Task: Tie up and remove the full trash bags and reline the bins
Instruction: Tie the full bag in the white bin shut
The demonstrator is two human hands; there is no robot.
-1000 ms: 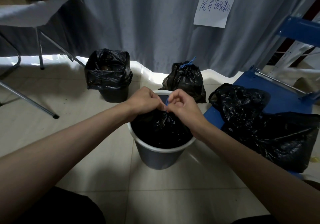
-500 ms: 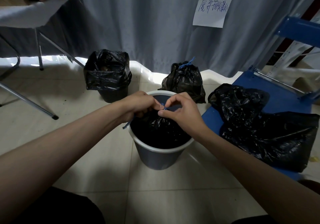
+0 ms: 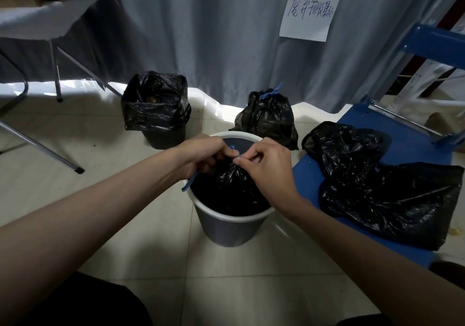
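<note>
Blue drawstring is getting pulled tighter now. The left hand is gripping one end, which has slipped out below the fist since a moment ago. The right hand is pinching the other end at the bunched neck of the black trash bag, which is sitting inside the white-rimmed bin. The knot is nearly done, I think, so lifting the bag out comes next.

paper sheet | on grey curtain | handwritten blue Chinese, roughly "废弃物收集处"
</note>
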